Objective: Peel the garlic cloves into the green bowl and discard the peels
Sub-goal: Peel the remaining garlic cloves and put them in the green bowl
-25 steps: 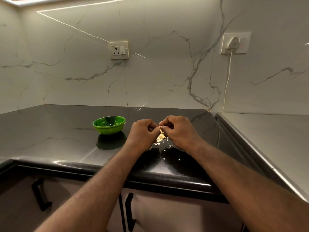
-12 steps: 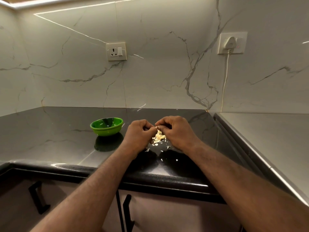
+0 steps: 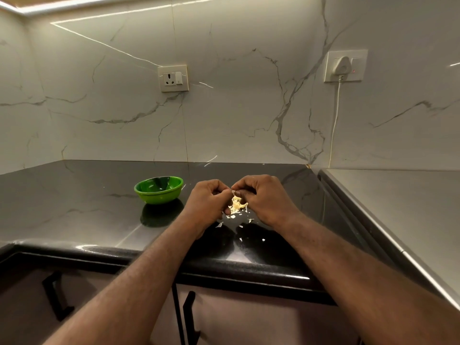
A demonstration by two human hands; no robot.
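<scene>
Pinching what, those two hands? asks the first.

One small pale yellow garlic clump [image 3: 237,204], says the second. The left hand [image 3: 207,202] and the right hand [image 3: 265,197] meet just right of the round green plastic bowl [image 3: 159,196], fingers curled, fingertips nipping the clump from either side. Whether it is clove or loose skin, I cannot tell.

And the bowl itself?

It stands upright on the glossy black stone surface [image 3: 74,200], near the left hand but not touching it. Its inside shows only dark reflections, so I cannot make out what it holds.

Any peels about?

Small white peel flakes [image 3: 240,239] lie scattered on the surface, right of the bowl and nearer the person than it, under the hands and just past the wrists.

What else is there?

A cream wall socket [image 3: 173,78] sits on the veined white marble wall [image 3: 236,108] behind the bowl. Farther right of the bowl a white plug [image 3: 344,66] sits in a second socket, its white cable [image 3: 334,125] running down. Below the bowl are cabinet fronts with black handles [image 3: 190,317].
</scene>
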